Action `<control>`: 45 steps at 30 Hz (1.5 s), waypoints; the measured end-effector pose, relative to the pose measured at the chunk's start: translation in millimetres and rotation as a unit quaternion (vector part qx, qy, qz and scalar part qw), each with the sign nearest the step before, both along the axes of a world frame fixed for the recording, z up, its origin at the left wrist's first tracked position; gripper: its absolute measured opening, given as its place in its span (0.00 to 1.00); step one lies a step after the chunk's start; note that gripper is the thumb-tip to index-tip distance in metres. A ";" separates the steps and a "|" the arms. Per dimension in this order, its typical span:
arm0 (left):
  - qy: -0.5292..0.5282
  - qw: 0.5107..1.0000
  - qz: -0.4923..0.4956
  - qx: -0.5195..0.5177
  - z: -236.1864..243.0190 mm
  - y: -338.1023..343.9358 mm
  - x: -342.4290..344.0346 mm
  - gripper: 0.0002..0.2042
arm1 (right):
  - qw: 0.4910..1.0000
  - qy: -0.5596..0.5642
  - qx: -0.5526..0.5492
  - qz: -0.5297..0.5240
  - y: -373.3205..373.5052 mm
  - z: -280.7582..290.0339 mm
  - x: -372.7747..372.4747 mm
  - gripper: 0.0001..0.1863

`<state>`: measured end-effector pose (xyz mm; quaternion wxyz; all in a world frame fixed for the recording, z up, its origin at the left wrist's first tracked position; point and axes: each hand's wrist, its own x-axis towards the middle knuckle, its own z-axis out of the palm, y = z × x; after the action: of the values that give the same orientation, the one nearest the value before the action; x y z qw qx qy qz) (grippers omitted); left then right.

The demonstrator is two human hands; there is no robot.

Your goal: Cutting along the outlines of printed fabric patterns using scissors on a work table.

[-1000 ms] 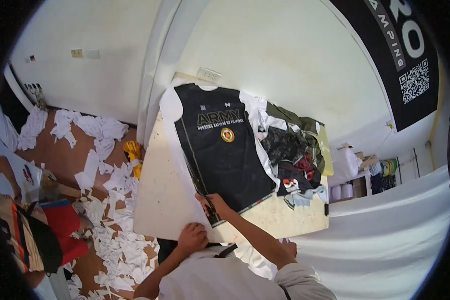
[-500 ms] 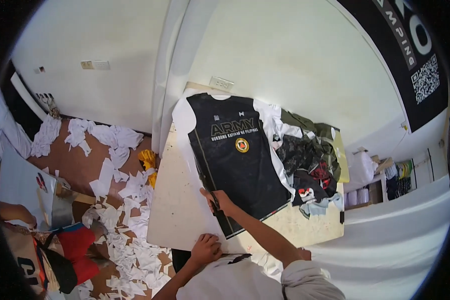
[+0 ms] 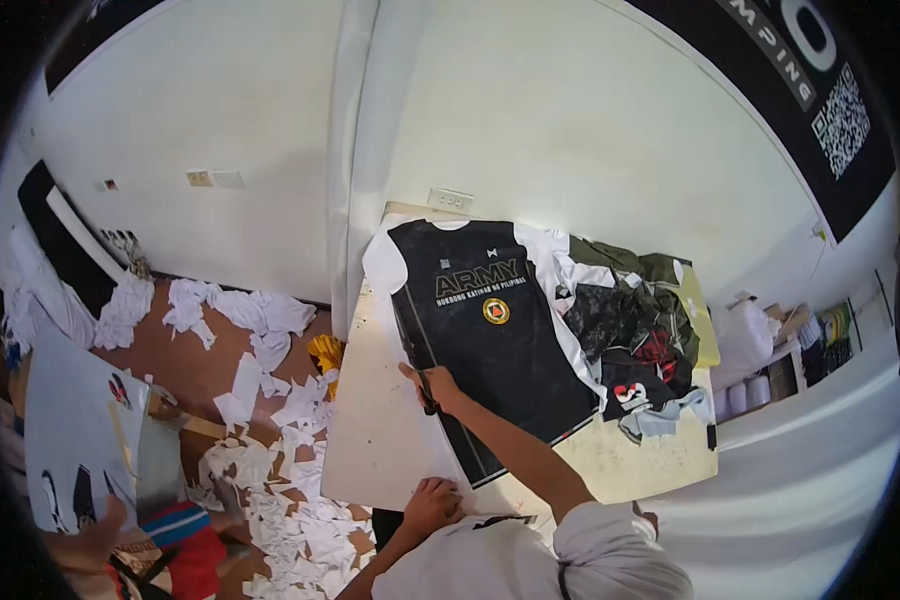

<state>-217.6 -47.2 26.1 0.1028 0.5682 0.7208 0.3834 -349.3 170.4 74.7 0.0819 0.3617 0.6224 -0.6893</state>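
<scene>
A black printed shirt panel (image 3: 495,375) with a round yellow emblem and white borders lies on a pale board table (image 3: 355,440). My right hand (image 3: 433,390) grips dark scissors (image 3: 426,398) at the panel's left edge, where the blades lie along the border between black and white fabric. Near the front edge of the table, my left hand (image 3: 435,505) has its fingers curled down on the white fabric; what is under them is hidden. Beside the panel, to its right, is a heap of dark, olive, red and grey garments (image 3: 635,320).
White scraps (image 3: 280,480) litter the brown floor to the left. A co-worker's hand (image 3: 100,535) shows by a grey board (image 3: 80,430) and red fabric (image 3: 195,560). Behind the table are a wall socket (image 3: 450,198) and white curtain (image 3: 342,150); shelves (image 3: 790,375) stand far right.
My right hand has moved up along the panel's left edge with the scissors. My left hand stays at the table's edge. The whole view has shifted, so the table sits lower and farther right.
</scene>
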 end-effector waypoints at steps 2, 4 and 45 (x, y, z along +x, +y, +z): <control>-0.005 1.000 -0.008 -0.001 6.0 5.0 -3.0 0.08 | 0.999 0.025 0.026 -0.016 5.7 -13.2 9.0 0.35; -0.049 0.994 -0.040 -0.091 15.1 15.2 -12.2 0.07 | 0.998 0.042 0.037 0.035 30.8 -63.8 39.0 0.34; 0.148 0.979 -0.078 -0.120 43.1 57.9 -76.5 0.25 | 0.977 -0.114 -0.073 -0.168 -152.8 26.0 333.6 0.29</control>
<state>-294.0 10.7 69.1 0.0917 0.6564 0.7226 0.1964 -15.7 17.6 100.8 0.0614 0.5302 0.4878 -0.6908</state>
